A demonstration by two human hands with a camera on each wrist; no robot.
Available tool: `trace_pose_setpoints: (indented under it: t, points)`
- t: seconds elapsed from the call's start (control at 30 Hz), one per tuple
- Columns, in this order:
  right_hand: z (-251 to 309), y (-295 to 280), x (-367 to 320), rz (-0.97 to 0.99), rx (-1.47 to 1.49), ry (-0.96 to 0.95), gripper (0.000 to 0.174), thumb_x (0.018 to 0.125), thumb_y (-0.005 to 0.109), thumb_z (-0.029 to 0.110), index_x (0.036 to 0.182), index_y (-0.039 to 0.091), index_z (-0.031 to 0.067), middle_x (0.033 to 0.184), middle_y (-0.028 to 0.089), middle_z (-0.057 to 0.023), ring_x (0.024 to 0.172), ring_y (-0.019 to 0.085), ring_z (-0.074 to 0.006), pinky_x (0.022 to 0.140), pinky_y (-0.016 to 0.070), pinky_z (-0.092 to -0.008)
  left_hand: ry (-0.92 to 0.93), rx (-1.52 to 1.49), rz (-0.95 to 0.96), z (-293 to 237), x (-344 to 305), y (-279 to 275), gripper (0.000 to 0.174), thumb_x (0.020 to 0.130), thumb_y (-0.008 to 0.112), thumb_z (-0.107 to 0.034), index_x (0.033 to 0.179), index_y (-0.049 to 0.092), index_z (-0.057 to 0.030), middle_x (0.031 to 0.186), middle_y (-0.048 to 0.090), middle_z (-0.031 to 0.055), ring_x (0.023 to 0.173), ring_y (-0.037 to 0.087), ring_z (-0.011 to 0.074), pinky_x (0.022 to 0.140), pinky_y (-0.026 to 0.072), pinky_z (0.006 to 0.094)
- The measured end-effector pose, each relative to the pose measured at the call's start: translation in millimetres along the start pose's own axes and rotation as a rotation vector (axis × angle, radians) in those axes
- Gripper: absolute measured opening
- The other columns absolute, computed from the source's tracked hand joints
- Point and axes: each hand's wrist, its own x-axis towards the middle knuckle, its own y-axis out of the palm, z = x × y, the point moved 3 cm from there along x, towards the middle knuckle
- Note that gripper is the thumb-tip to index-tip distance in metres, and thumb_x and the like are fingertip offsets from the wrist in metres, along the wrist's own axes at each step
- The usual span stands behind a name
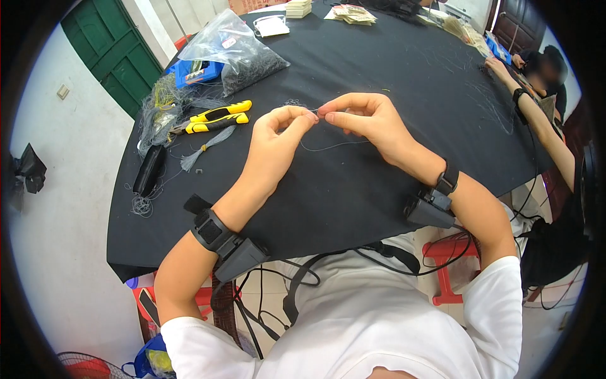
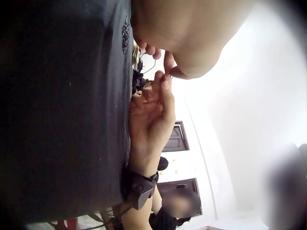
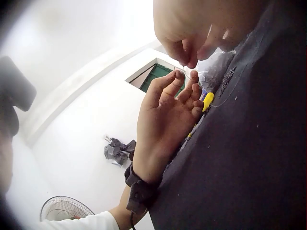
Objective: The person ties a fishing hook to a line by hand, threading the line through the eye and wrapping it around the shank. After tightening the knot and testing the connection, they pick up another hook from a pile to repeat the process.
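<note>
In the head view my left hand (image 1: 273,142) and right hand (image 1: 379,126) meet fingertip to fingertip over the black tablecloth. Each pinches a thin grey line (image 1: 331,148) between thumb and forefinger, and a loose length of it curves below the hands. The right wrist view shows my left hand (image 3: 163,110) palm-on, its other fingers loosely bent. A tiny dark piece shows at the meeting fingertips in the left wrist view; I cannot tell what it is. Just beyond the hands lies a small heap of dark, fine pieces (image 3: 226,81).
Left of my hands lie yellow-and-black pliers (image 1: 218,124), a tied bundle of grey strands (image 1: 203,149), a black pouch (image 1: 150,170) and tangled line (image 1: 154,114). Behind them are a blue tray (image 1: 199,74) and a clear bag (image 1: 252,63) of dark pieces. Another person's arm (image 1: 536,123) reaches in at right.
</note>
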Motion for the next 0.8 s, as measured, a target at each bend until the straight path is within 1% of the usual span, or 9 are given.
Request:
trace_pose_setpoints:
  t: [0.1,0.2,0.3,0.4,0.5,0.6,0.7,0.8]
  points:
    - [-7.2,-3.2,2.6,0.048,-0.031,-0.01,0.018,0.078,0.065,0.009,0.095,0.067,0.0017,0.077,0.064,-0.0016,0.057,0.046,-0.0014,0.051,0.0358,-0.0167,-0.074,-0.064,0.036,5.8,0.7,-0.4,0.026,0.083,0.055,-0.026,0.094,0.064,-0.0048,0.089,0.06,0.0006,0.086,0.051,0.0072,0.073,0.0346,0.0228]
    - [0.0,-2.0,1.3,0.057,-0.096,-0.061,0.019,0.078,0.066,0.008,0.096,0.067,0.0028,0.076,0.065,-0.0012,0.054,0.043,-0.0004,0.049,0.0324,-0.0165,-0.174,-0.11,0.054,11.0,0.8,-1.1,0.024,0.083,0.055,-0.025,0.095,0.063,-0.0048,0.09,0.059,0.0008,0.087,0.05,0.0078,0.073,0.0348,0.0231]
    - [2.2,0.1,0.5,0.085,-0.126,-0.082,0.02,0.078,0.065,0.006,0.097,0.067,0.0026,0.075,0.062,0.0008,0.057,0.041,0.0009,0.051,0.031,-0.0165,-0.186,-0.118,0.063,9.1,0.0,0.6,0.023,0.084,0.054,-0.023,0.095,0.062,-0.0042,0.09,0.058,0.0018,0.087,0.051,0.0088,0.074,0.0359,0.0238]
    - [-2.9,0.5,2.6,0.099,-0.134,-0.118,0.017,0.078,0.066,0.007,0.095,0.068,0.0032,0.076,0.063,0.0021,0.057,0.041,0.001,0.051,0.0308,-0.0166,-0.22,-0.164,0.078,12.5,0.6,-0.1,0.021,0.084,0.054,-0.022,0.094,0.061,-0.0039,0.09,0.058,0.003,0.088,0.052,0.0099,0.075,0.0371,0.0245]
    - [-1.8,1.4,2.6,0.097,-0.171,-0.128,0.015,0.078,0.067,0.008,0.092,0.069,0.0039,0.077,0.064,0.0029,0.057,0.041,0.0011,0.05,0.0307,-0.0165,-0.2,-0.143,0.053,12.0,-1.0,2.8,0.028,0.082,0.05,-0.029,0.087,0.064,-0.0051,0.088,0.06,0.001,0.087,0.051,0.0102,0.075,0.0353,0.0269]
    - [3.3,0.8,2.3,0.094,-0.235,-0.178,0.015,0.077,0.067,0.013,0.09,0.07,0.0057,0.076,0.066,-0.0012,0.056,0.043,-0.0022,0.05,0.0345,-0.0182,-0.214,-0.169,0.108,12.8,0.0,0.4,0.021,0.085,0.053,-0.021,0.095,0.061,-0.0043,0.092,0.059,0.0035,0.09,0.054,0.0112,0.075,0.0382,0.0248]
    - [1.5,-0.4,2.8,0.06,-0.256,-0.194,0.014,0.077,0.067,0.014,0.088,0.07,0.0057,0.072,0.065,-0.001,0.054,0.043,-0.002,0.049,0.0337,-0.0179,-0.218,-0.133,0.081,9.3,-0.2,2.1,0.021,0.085,0.053,-0.021,0.095,0.061,-0.0042,0.093,0.059,0.0032,0.089,0.054,0.0112,0.074,0.0381,0.0248]
    - [0.0,-2.8,2.0,0.032,-0.271,-0.144,0.013,0.077,0.066,0.014,0.087,0.07,0.0056,0.067,0.063,-0.0003,0.052,0.043,-0.0016,0.047,0.0328,-0.0178,-0.147,-0.048,0.042,3.4,-0.5,1.8,0.023,0.085,0.053,-0.023,0.095,0.061,-0.0039,0.092,0.059,0.0029,0.088,0.053,0.0111,0.073,0.0374,0.024]
